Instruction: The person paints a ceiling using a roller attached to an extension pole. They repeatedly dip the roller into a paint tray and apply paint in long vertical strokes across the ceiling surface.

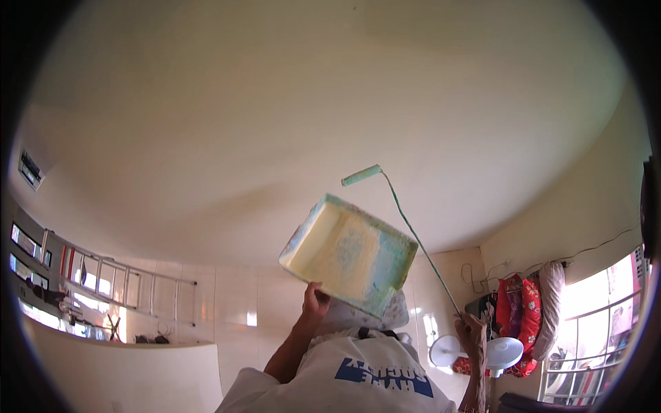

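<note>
My left hand (pixel 316 301) grips the near left edge of a paint tray (pixel 351 251), its thumb over the rim. Cream paint coats much of the tray, with blue-green stains toward its right end. Off to the right, my right hand (pixel 471 330) is closed round the lower end of a paint roller's long thin handle (pixel 418 239). The green roller head (pixel 361 175) is raised beyond the tray's far edge, in front of a pale wall (pixel 289 124). From this view I cannot tell whether it touches the wall.
A ladder (pixel 131 286) lies at the left, near windows. At the right stand a white fan (pixel 505 353) and red flowered fabric (pixel 530 310), beside a barred window (pixel 595 337). A low cream partition (pixel 131 375) runs along the lower left. Glossy tiles (pixel 234 296) cover the floor.
</note>
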Demonstrator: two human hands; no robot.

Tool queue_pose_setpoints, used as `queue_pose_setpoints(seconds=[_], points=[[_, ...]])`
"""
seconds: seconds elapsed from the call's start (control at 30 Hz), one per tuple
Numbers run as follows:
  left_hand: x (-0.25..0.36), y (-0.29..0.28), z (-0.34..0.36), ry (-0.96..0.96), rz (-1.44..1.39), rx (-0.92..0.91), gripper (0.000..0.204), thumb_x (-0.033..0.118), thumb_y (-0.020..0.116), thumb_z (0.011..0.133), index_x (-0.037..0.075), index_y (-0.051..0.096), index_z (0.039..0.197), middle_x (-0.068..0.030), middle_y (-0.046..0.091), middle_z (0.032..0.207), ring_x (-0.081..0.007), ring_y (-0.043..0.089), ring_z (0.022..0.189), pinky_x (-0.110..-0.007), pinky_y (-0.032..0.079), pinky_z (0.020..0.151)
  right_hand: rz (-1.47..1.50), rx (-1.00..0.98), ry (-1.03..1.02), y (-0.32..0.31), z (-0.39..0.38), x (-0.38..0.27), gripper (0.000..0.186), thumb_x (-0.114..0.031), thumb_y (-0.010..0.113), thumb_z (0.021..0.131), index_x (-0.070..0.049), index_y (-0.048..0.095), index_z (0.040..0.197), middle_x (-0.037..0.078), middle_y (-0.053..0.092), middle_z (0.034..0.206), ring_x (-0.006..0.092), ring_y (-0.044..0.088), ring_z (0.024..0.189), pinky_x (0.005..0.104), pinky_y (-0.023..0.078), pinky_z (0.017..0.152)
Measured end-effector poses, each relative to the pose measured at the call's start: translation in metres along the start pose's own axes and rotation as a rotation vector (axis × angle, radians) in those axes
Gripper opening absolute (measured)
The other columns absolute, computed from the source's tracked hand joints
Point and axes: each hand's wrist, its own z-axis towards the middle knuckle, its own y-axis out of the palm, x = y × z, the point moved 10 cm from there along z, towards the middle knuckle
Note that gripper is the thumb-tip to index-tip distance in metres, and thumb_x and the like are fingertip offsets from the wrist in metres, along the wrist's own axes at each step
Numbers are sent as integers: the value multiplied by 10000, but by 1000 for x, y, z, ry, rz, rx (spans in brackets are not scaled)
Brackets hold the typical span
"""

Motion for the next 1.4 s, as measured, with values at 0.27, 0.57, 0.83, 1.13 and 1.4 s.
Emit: queue_pose_setpoints(seconds=[0.27,0.57,0.83,1.13,1.4], points=[[-3,-8,10,36,62,17,572,168,624,798,39,465,1332,-89,589,1239,-248,600,1120,-424,531,922,-227,-127,-175,17,-10,16,356,-217,724,861,-105,648,1190,120,651,776,208,571,650,336,473,602],[9,-2,11,63,149,31,509,161,625,782,19,523,1260,-78,630,1164,-226,624,1071,-397,524,941,-214,-292,33,34,22,13,169,-170,665,877,-69,652,1012,156,609,760,379,624,691,436,501,626],[11,2,12,48,145,45,515,168,621,779,9,523,1259,-81,629,1174,-238,616,1081,-410,521,929,-188,-307,-22,41,46,-13,178,-131,628,861,-91,669,1030,155,655,835,368,658,757,433,521,669],[11,5,10,-5,163,37,563,178,621,773,16,495,1297,-93,595,1224,-258,585,1127,-438,504,948,-245,-373,-18,51,51,-11,190,-147,636,858,-103,680,1037,148,662,842,355,662,770,438,516,654],[13,4,11,-36,201,46,578,198,610,776,17,485,1310,-96,586,1236,-270,583,1124,-457,501,941,-269,-399,-20,58,51,-13,178,-154,638,862,-102,686,1026,139,665,847,347,666,767,439,517,650]])
